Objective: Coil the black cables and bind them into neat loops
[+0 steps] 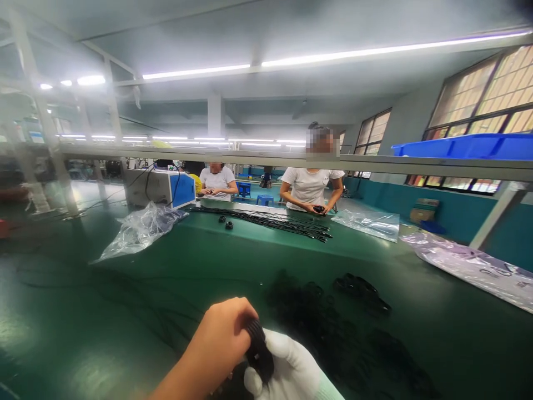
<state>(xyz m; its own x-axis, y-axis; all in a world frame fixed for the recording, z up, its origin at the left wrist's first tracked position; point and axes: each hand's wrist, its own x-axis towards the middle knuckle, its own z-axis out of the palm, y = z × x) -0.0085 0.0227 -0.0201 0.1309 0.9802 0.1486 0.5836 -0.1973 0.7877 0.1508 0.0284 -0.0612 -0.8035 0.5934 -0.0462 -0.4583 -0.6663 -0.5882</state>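
Black cable bundle [260,355] is pinched by left hand [227,328] and gloved right hand [293,364] over green table [208,266], strip lights [375,52] overhead.

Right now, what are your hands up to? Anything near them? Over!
Left hand bare, right hand gloved. Both hold black bundle. Blurry dark pile close by, on table.

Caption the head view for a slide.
Bare left hand and white-gloved right hand hold a black bundle above a green table, with co-workers opposite.
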